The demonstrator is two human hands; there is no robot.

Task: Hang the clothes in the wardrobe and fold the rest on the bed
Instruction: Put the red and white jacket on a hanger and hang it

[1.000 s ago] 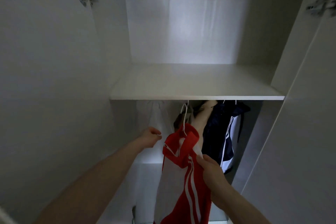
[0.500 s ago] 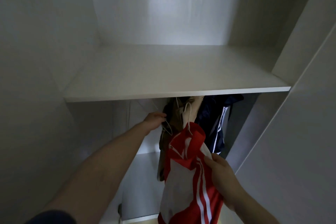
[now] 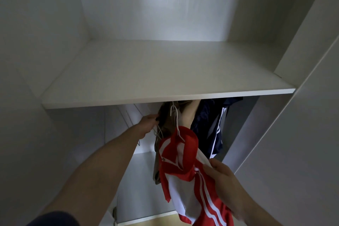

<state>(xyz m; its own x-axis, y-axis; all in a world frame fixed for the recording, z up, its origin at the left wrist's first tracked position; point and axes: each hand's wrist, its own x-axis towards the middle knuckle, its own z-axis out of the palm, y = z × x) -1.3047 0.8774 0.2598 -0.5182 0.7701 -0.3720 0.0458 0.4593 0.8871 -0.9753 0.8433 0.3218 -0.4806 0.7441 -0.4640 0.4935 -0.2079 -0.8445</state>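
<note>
The red and white jacket (image 3: 185,167) hangs on a white hanger (image 3: 176,123), and its long axis runs almost straight down from the hook to the lower edge of the view. The hook reaches up just under the front edge of the shelf (image 3: 165,71), where the rail is hidden, so I cannot tell if the hook is already on it. The right hand (image 3: 222,180) pinches the jacket cloth at the side, well below the hook. The left hand (image 3: 149,122) is higher and nearer to the hook; its fingers curl around the brown garment (image 3: 166,119) and seem to press it aside to make a gap. Behind hangs a dark blue jacket (image 3: 211,128). Compared with half a second ago, the left hand has gone deeper against the brown garment, and the hook stands a little higher and nearer to the shelf.
</note>
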